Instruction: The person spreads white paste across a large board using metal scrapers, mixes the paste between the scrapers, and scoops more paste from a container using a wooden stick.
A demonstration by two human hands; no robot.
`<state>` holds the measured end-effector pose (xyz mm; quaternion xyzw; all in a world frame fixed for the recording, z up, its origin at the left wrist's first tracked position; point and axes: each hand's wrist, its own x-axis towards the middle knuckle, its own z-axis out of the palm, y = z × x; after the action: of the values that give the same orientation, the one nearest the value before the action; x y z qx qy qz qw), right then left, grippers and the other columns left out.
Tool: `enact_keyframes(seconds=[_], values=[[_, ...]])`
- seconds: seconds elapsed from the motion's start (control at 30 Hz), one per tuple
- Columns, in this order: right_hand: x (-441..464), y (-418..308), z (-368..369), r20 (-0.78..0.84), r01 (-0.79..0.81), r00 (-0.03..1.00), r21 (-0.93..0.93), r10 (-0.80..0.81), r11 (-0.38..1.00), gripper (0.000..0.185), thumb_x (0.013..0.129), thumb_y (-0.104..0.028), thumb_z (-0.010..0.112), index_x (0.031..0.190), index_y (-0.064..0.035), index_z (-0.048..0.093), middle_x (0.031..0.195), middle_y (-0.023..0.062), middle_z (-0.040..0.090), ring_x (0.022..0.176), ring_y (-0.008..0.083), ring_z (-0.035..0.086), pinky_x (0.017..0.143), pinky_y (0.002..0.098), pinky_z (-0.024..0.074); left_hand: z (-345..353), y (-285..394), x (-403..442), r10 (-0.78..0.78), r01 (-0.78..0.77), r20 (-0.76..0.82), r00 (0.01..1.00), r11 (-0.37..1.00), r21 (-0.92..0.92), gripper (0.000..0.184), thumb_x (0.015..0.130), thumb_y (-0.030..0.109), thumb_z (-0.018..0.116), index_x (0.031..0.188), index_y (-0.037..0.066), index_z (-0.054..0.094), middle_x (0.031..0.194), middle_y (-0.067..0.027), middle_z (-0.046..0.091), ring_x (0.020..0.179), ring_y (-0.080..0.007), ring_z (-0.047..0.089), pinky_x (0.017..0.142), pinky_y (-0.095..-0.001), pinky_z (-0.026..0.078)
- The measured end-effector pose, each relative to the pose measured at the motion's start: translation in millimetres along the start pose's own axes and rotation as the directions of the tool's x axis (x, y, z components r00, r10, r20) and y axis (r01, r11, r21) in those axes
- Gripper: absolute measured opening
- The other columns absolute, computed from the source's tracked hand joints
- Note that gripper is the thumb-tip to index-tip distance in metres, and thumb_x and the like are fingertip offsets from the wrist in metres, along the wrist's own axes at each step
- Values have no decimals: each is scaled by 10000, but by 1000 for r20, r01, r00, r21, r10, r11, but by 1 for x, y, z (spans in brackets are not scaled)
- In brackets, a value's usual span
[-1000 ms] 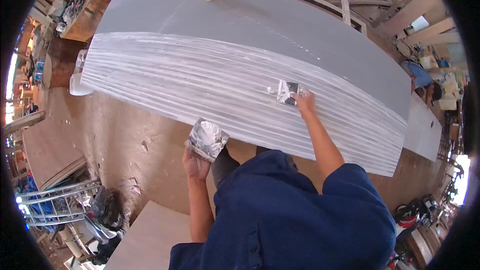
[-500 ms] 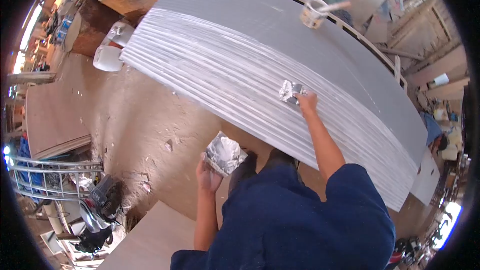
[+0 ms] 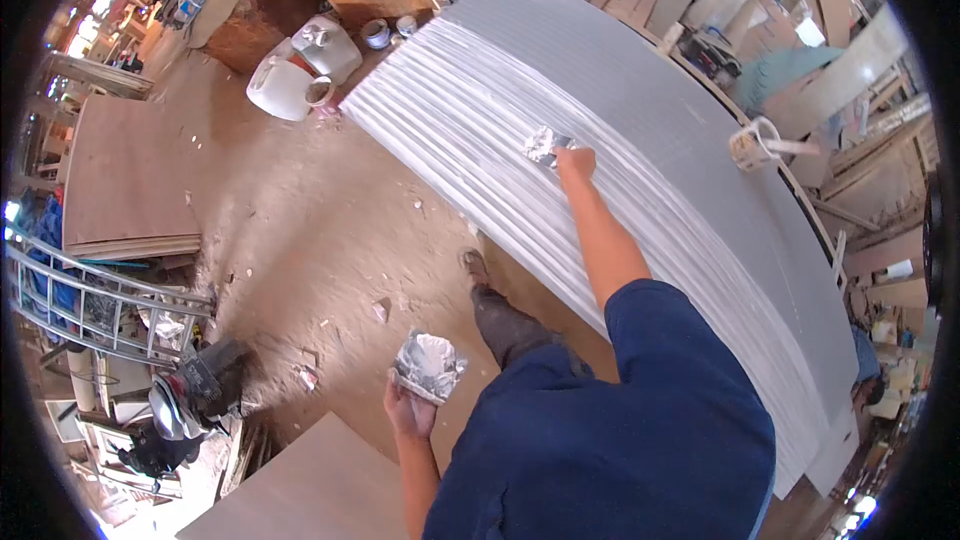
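Observation:
My right hand (image 3: 576, 164) grips a putty knife (image 3: 564, 144), its blade loaded with white paste (image 3: 541, 143). The blade is over the ridged part of a long grey panel (image 3: 640, 90), where white streaks run along the grooves; whether it touches cannot be told. Low on the left, my left hand (image 3: 408, 410) supports a small flat holder (image 3: 445, 386) from beneath, its fingers closed round the edge. A mound of white paste (image 3: 434, 355) lies on that holder.
A white tub (image 3: 752, 146) with a stick stands on the panel's far side. White jugs (image 3: 280, 88) and small cans (image 3: 376, 34) sit past its left end. Stacked boards (image 3: 120, 175) and a metal ladder (image 3: 110, 305) are at left. Another person (image 3: 868, 370) is at the right edge.
The view has turned and moved toward the panel's left end, where more jugs and cans show. My right hand has shifted left along the ridges. A foot of mine now shows, stepped forward.

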<state>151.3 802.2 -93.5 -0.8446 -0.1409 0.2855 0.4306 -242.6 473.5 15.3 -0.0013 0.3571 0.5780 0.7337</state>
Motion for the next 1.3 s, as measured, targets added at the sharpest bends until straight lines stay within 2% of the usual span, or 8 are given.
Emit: enact_keyframes(seconds=[0.17, 0.6, 0.83, 0.97, 1.07, 1.17, 1.23, 1.3], values=[[70, -22, 141, -57, 191, 977, -187, -205, 963, 486, 637, -284, 847, 876, 88, 645, 882, 262, 690, 775, 358, 702, 686, 415, 571, 2, 65, 62, 34, -35, -10, 999, 998, -44, 556, 981, 373, 451, 1406, 16, 437, 1434, -166, 468, 1312, -371, 446, 1107, -553, 331], [53, -191, 356, 42, 202, 979, -215, -197, 956, 536, 608, -265, 865, 925, 106, 642, 902, 271, 688, 782, 327, 709, 673, 397, 574, 88, 267, 276, 25, -25, 3, 1000, 998, 59, 543, 966, 372, 411, 1401, 51, 461, 1424, -147, 488, 1330, -350, 435, 1121, -538, 318], [49, -227, 415, 527, -109, 818, 533, -229, 839, 350, 726, -143, 813, 972, 46, 652, 826, 70, 662, 638, 129, 599, 547, 310, 471, 105, 310, 323, 52, -52, 25, 998, 998, -30, 546, 975, 362, 442, 1411, 34, 433, 1433, -158, 475, 1332, -337, 439, 1127, -531, 316], [-13, -287, 394, 488, 258, 592, 639, -642, 724, 262, 794, -55, 724, 1040, 11, 665, 958, 73, 668, 860, 138, 627, 724, 294, 507, 134, 333, 370, 59, -61, 88, 994, 998, 20, 529, 988, 331, 443, 1410, 14, 416, 1442, -160, 461, 1327, -336, 446, 1129, -500, 331], [-90, -336, 355, 644, -21, 579, 625, -500, 781, 320, 811, 14, 679, 1126, 11, 622, 994, 70, 656, 902, 144, 617, 800, 284, 492, 177, 348, 401, 32, -40, 281, 959, 999, 20, 483, 1015, 310, 397, 1384, 1, 446, 1388, -146, 523, 1294, -294, 490, 1128, -450, 346], [-156, -343, 306, 473, 235, 467, 748, -747, 620, 256, 835, -9, 681, 1084, -22, 620, 977, 36, 666, 869, 130, 615, 793, 302, 484, 214, 354, 414, 51, -59, 332, 942, 998, 16, 460, 1017, 295, 391, 1360, -2, 464, 1353, -141, 554, 1254, -279, 529, 1108, -436, 378], [-209, -341, 268, 198, 701, 366, 584, -909, 410, 255, 866, -26, 643, 1115, -9, 591, 987, 83, 674, 900, 183, 640, 800, 316, 490, 227, 357, 409, 38, -52, 362, 931, 998, 29, 442, 1017, 286, 391, 1340, -1, 482, 1330, -137, 573, 1223, -269, 558, 1089, -425, 404], [-252, -328, 231, 104, 849, 280, 437, -954, 297, 219, 865, -2, 611, 1083, -2, 595, 967, 148, 677, 914, 256, 662, 805, 340, 496, 230, 354, 396, 22, -56, 390, 920, 995, 78, 403, 1013, 274, 397, 1290, 8, 521, 1266, -124, 617, 1147, -251, 611, 1039, -404, 458]])
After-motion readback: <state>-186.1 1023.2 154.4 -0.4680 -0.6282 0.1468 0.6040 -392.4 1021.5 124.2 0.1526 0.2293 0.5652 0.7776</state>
